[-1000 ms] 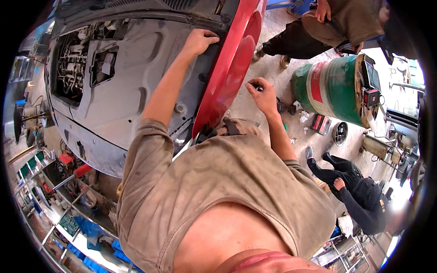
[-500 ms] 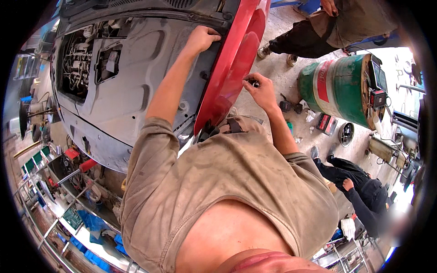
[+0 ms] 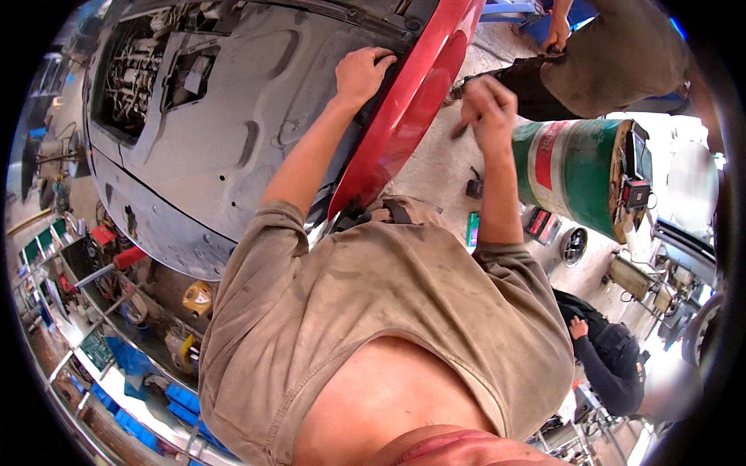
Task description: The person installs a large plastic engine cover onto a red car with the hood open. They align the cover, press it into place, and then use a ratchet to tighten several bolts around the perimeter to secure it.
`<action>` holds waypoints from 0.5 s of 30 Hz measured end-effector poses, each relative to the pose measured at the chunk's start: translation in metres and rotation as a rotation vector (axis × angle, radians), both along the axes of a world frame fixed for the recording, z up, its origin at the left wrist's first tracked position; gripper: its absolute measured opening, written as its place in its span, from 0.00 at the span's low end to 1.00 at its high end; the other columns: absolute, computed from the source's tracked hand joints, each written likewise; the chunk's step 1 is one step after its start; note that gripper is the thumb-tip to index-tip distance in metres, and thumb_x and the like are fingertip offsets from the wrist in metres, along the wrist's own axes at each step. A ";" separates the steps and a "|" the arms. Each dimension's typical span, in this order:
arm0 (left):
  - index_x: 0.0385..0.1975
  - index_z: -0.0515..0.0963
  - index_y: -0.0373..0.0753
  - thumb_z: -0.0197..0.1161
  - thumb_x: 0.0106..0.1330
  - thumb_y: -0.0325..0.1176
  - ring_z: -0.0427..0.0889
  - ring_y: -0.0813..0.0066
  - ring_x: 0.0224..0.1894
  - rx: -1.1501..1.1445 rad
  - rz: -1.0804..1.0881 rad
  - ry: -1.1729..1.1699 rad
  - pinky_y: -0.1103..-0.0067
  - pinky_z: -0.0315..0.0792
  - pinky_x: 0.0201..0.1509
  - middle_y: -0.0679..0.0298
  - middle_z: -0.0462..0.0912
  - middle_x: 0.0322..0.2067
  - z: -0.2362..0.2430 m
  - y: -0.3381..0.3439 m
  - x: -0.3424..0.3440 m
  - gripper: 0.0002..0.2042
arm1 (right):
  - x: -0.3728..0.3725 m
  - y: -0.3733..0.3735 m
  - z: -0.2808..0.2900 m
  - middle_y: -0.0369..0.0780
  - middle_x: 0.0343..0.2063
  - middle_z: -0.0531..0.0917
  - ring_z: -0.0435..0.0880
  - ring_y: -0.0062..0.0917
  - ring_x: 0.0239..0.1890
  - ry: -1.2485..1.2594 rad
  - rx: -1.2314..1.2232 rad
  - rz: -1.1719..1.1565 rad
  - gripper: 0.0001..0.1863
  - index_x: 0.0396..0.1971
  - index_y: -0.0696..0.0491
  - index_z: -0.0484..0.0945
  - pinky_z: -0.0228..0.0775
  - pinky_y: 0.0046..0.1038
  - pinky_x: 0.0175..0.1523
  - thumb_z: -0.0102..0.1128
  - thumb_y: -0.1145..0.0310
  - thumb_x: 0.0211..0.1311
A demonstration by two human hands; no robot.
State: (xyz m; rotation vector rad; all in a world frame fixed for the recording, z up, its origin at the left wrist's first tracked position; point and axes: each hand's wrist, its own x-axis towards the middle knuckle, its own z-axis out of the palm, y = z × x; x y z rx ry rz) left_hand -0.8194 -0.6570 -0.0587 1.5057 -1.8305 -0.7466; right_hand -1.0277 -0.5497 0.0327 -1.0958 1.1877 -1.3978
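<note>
My left hand (image 3: 364, 75) rests at the edge of a large grey car panel (image 3: 233, 155), beside the long red fender (image 3: 404, 109). Its thumb and fingertips are pinched together over the seam, and what lies between them is too small to make out. My right hand (image 3: 491, 113) is raised to the right of the fender, apart from it. Motion smears its curled fingers. A small dark thing (image 3: 460, 128) shows blurred at the fingers, its kind unclear.
An engine (image 3: 132, 78) shows through an opening in the grey panel. Right of me stands a green and white drum (image 3: 571, 167) with devices on top. Two people, one in a brown top (image 3: 614, 66) and one in dark clothes (image 3: 618, 357), are nearby. A shelf rack (image 3: 85, 311) stands left.
My right hand has lifted away from the red fender's edge, up and to the right. My left hand stays at the seam. The view has shifted slightly, and the person in brown has moved.
</note>
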 end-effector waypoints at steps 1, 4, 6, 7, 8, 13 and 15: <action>0.40 0.84 0.46 0.61 0.60 0.46 0.83 0.57 0.40 -0.028 0.026 0.094 0.68 0.76 0.44 0.58 0.85 0.36 -0.002 0.003 0.001 0.15 | 0.001 -0.011 0.014 0.33 0.15 0.71 0.65 0.14 0.14 -0.150 -0.098 0.004 0.12 0.21 0.60 0.74 0.53 0.19 0.20 0.56 0.68 0.62; 0.43 0.83 0.44 0.61 0.61 0.47 0.83 0.57 0.41 -0.209 0.050 0.093 0.66 0.75 0.45 0.57 0.84 0.38 -0.005 0.015 0.006 0.17 | 0.012 -0.049 0.050 0.36 0.13 0.67 0.60 0.17 0.12 -0.426 -0.339 0.205 0.15 0.18 0.59 0.68 0.50 0.21 0.19 0.52 0.69 0.64; 0.45 0.82 0.44 0.61 0.61 0.48 0.82 0.56 0.41 -0.260 0.067 -0.009 0.65 0.75 0.44 0.56 0.84 0.38 -0.004 0.021 0.008 0.18 | 0.031 -0.072 0.060 0.34 0.13 0.59 0.54 0.16 0.12 -0.264 -0.358 0.216 0.18 0.17 0.53 0.59 0.46 0.22 0.19 0.48 0.63 0.66; 0.45 0.82 0.44 0.61 0.60 0.48 0.82 0.56 0.41 -0.236 0.083 -0.060 0.65 0.75 0.44 0.56 0.84 0.38 -0.003 0.022 0.008 0.19 | 0.042 -0.083 0.059 0.34 0.13 0.58 0.53 0.16 0.12 -0.215 -0.363 0.239 0.18 0.17 0.52 0.58 0.45 0.22 0.19 0.47 0.63 0.66; 0.46 0.81 0.45 0.62 0.60 0.49 0.82 0.56 0.41 -0.182 0.074 -0.118 0.65 0.75 0.44 0.56 0.84 0.38 -0.001 0.023 0.008 0.19 | 0.054 -0.094 0.056 0.35 0.12 0.61 0.56 0.17 0.12 -0.210 -0.366 0.270 0.16 0.18 0.55 0.63 0.48 0.21 0.19 0.49 0.66 0.66; 0.48 0.80 0.48 0.59 0.61 0.52 0.82 0.53 0.42 0.042 0.031 -0.200 0.62 0.75 0.45 0.55 0.84 0.37 0.009 0.021 0.012 0.21 | 0.102 -0.134 0.017 0.32 0.12 0.71 0.66 0.13 0.15 0.105 -0.283 0.281 0.18 0.14 0.58 0.70 0.54 0.20 0.21 0.61 0.67 0.61; 0.46 0.81 0.49 0.59 0.61 0.53 0.82 0.52 0.39 0.054 0.041 -0.234 0.61 0.75 0.43 0.55 0.84 0.33 0.010 0.019 0.012 0.20 | 0.107 -0.142 0.005 0.31 0.12 0.70 0.65 0.13 0.15 0.142 -0.253 0.312 0.18 0.13 0.58 0.71 0.54 0.19 0.22 0.62 0.67 0.61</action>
